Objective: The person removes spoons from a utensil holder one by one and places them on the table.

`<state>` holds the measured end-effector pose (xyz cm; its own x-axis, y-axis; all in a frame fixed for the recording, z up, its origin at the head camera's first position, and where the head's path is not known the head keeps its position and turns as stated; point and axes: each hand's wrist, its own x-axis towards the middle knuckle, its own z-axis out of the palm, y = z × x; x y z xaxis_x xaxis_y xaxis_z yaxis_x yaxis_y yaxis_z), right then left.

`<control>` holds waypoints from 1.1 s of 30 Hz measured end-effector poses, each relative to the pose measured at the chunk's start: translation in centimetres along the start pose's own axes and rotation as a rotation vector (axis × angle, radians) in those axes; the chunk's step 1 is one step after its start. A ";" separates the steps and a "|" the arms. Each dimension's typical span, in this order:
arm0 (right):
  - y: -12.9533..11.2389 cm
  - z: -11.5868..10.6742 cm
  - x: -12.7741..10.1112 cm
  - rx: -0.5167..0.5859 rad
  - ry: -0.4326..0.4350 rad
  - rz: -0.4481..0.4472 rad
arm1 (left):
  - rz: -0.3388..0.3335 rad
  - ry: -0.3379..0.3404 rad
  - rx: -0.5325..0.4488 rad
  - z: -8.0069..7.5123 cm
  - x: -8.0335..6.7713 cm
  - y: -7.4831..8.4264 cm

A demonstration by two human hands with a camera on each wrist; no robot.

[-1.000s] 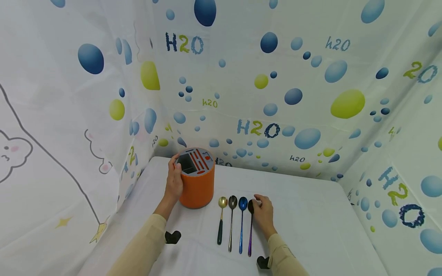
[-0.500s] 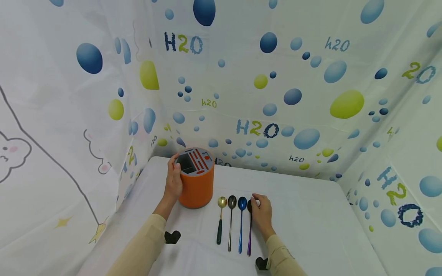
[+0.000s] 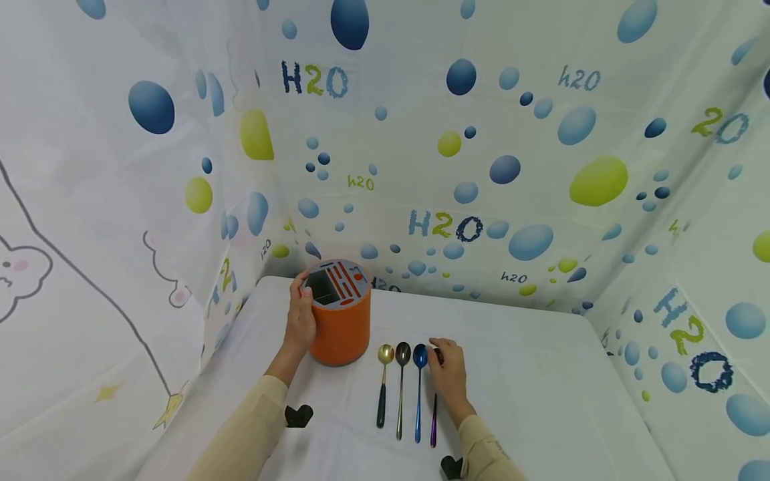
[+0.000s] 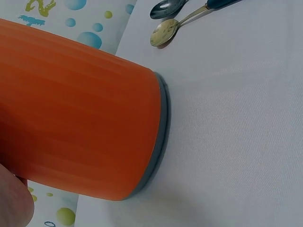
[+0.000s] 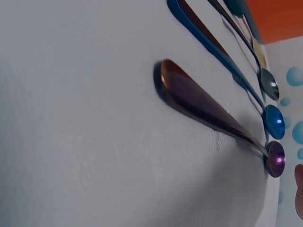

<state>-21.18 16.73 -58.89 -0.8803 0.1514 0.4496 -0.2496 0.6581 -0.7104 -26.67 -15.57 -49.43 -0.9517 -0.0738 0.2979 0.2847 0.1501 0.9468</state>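
Note:
My left hand [image 3: 301, 317] holds the left side of an orange cylindrical utensil holder [image 3: 343, 337] with a grey slotted top. In the left wrist view its smooth orange wall [image 4: 85, 118] fills much of the picture, with part of the hand [image 4: 14, 201] at the lower left. My right hand [image 3: 448, 371] hovers over the bowl end of a purple spoon [image 3: 434, 427], partly covering it. Its fingertips are close to the bowl of a blue spoon [image 3: 419, 394]. In the right wrist view a finger [image 5: 299, 191] is apart from the purple spoon's bowl [image 5: 275, 160].
Left of the blue spoon lie a dark metal spoon [image 3: 401, 394] and a gold spoon [image 3: 381, 401] with a dark green handle, roughly parallel. Everything stands on a white cloth-covered table [image 3: 541, 387]. Printed curtains [image 3: 481, 160] rise behind and at both sides.
My right hand has shifted slightly left over the purple spoon's bowl, closer to the blue spoon. The left hand and the utensil holder hold still; the head view has shifted a little.

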 end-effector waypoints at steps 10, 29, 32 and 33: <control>-1.0 0.0 -0.9 0.000 -0.033 0.012 | -0.008 0.042 0.072 0.0 0.4 -2.3; -1.0 -0.6 -1.2 0.011 -0.070 0.023 | 0.042 0.065 0.176 -0.2 0.5 -0.9; -1.0 -0.6 -1.1 0.006 -0.074 0.019 | 0.122 0.082 0.240 0.0 0.7 -0.6; -1.0 -0.7 -1.1 0.005 -0.078 0.020 | 0.159 0.089 0.266 0.1 0.7 -0.4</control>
